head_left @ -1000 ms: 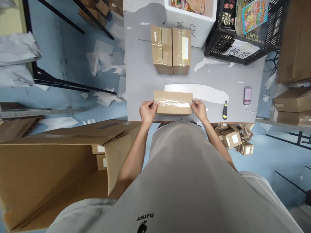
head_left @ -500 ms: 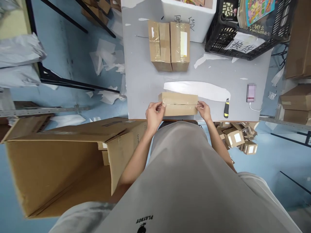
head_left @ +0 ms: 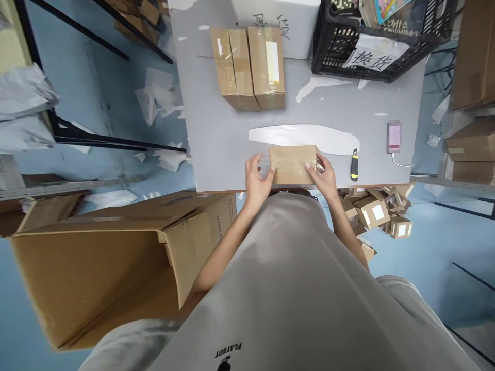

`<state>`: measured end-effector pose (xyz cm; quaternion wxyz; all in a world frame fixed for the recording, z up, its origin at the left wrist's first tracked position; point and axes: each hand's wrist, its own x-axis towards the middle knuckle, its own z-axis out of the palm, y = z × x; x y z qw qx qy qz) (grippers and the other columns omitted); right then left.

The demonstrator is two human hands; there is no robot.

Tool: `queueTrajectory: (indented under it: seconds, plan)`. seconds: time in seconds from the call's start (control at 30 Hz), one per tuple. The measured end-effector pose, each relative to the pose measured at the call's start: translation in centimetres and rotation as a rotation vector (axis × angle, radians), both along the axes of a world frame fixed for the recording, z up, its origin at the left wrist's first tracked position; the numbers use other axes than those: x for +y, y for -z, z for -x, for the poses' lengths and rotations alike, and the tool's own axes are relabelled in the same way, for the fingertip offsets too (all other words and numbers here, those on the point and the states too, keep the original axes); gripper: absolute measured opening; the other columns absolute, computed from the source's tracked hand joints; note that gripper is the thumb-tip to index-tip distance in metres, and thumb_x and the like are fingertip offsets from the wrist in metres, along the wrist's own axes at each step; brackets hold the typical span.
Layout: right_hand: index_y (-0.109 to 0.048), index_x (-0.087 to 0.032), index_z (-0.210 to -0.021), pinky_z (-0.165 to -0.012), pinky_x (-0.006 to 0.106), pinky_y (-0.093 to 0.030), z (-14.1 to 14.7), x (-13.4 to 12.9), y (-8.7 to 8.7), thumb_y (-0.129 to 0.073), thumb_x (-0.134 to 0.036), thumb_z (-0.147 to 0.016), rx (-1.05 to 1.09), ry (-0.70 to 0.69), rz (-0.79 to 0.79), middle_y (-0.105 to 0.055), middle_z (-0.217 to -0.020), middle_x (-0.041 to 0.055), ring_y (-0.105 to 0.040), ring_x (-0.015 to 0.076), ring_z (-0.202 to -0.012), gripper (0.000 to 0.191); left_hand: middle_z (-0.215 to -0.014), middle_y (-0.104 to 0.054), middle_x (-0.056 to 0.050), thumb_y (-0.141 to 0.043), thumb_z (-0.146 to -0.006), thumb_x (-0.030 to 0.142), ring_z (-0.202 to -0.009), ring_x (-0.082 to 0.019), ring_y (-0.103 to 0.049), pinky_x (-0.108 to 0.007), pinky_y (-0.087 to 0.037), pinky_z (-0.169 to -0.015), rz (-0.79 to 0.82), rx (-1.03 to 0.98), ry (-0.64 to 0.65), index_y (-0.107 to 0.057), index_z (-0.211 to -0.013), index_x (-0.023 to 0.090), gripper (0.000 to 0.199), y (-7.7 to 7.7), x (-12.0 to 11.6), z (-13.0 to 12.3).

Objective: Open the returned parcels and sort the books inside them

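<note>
A small brown cardboard box [head_left: 293, 166] lies at the table's front edge, a plain face upward with clear tape at its ends. My right hand [head_left: 324, 175] grips its right end, thumb on the upper face and fingers behind the far corner. At the left end, my left hand [head_left: 258, 179] has its fingers spread, with the thumb at the box's edge. Just beyond the box lies a long white strip [head_left: 301, 136] on the grey table [head_left: 216, 149]. A yellow and black utility knife [head_left: 354, 166] rests to the right of my right hand.
Two taped cardboard boxes [head_left: 249, 69] stand farther back, near a white bin [head_left: 297, 38] and a black crate [head_left: 336, 49] of books. A phone [head_left: 394, 138] with a cable lies at right. A large open carton [head_left: 96, 288] stands at lower left; small boxes [head_left: 373, 212] are heaped on the floor.
The small box has been turned: a plain face replaces the seamed one on top. My left hand's fingers have spread from their pinch, while the right thumb has moved onto the box. The view has shifted slightly.
</note>
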<state>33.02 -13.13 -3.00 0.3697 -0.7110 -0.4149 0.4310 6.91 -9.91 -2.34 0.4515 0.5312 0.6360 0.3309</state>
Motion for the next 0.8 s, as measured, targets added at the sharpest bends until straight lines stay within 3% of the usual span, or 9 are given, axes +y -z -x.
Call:
queueTrajectory:
  seconds: [0.07,0.17,0.3,0.4,0.6,0.8]
  plan:
    - [-0.066,-0.025,-0.161,-0.129,0.058,-0.057,-1.0,-0.2,0.2,-0.078,-0.084,-0.094,-0.011,0.016,-0.019,-0.066,-0.165,0.0186,-0.066,0.0364,-0.151,0.090,-0.167,-0.062,-0.023,-0.083,-0.100,0.051,-0.154,-0.038,-0.064,-0.055,-0.057,-0.126,0.145,-0.028,-0.010,-0.067,-0.157,0.020,0.067,1.4,0.1,0.1]
    - [-0.069,-0.026,-0.159,-0.132,0.059,-0.053,-2.3,-0.6,0.2,-0.070,-0.080,-0.102,-0.046,0.007,-0.060,-0.071,-0.160,0.0166,-0.066,0.0352,-0.150,0.078,-0.162,-0.069,-0.023,-0.083,-0.099,0.055,-0.148,-0.040,-0.070,-0.057,-0.057,-0.127,0.317,-0.137,0.061,-0.073,-0.149,0.017,0.064,2.5,-0.1,-0.7]
    - [-0.072,-0.026,-0.158,-0.133,0.058,-0.052,-2.6,-0.6,-0.1,-0.064,-0.078,-0.107,-0.074,-0.004,-0.077,-0.075,-0.157,0.0159,-0.068,0.0350,-0.148,0.074,-0.153,-0.078,-0.018,-0.083,-0.097,0.061,-0.143,-0.038,-0.074,-0.054,-0.058,-0.126,0.298,-0.256,0.135,-0.079,-0.138,0.019,0.059,2.2,0.1,-2.3]
    - [-0.069,-0.026,-0.162,-0.133,0.055,-0.054,-1.6,-0.2,-0.8,-0.063,-0.078,-0.108,-0.060,-0.007,-0.064,-0.072,-0.161,0.0150,-0.067,0.0343,-0.151,0.076,-0.143,-0.083,-0.015,-0.082,-0.097,0.059,-0.135,-0.036,-0.078,-0.051,-0.061,-0.123,0.287,-0.273,0.117,-0.082,-0.130,0.017,0.053,1.5,0.6,-2.6]
    - [-0.071,-0.025,-0.162,-0.135,0.056,-0.053,1.3,1.6,-2.1,-0.059,-0.082,-0.109,0.003,-0.100,-0.073,-0.075,-0.159,0.0140,-0.067,0.0366,-0.152,0.079,-0.132,-0.086,-0.013,-0.082,-0.098,0.055,-0.127,-0.034,-0.080,-0.045,-0.065,-0.113,0.255,-0.194,-0.060,-0.085,-0.125,0.017,0.047,-0.2,0.7,0.6]
    - [-0.065,-0.022,-0.167,-0.135,0.051,-0.054,5.2,3.1,0.2,-0.060,-0.091,-0.102,0.160,-0.182,-0.046,-0.069,-0.167,0.0152,-0.066,0.0349,-0.155,0.094,-0.133,-0.085,-0.014,-0.083,-0.095,0.056,-0.126,-0.032,-0.079,-0.044,-0.063,-0.114,0.236,-0.142,-0.157,-0.083,-0.125,0.015,0.050,0.1,1.3,4.8]
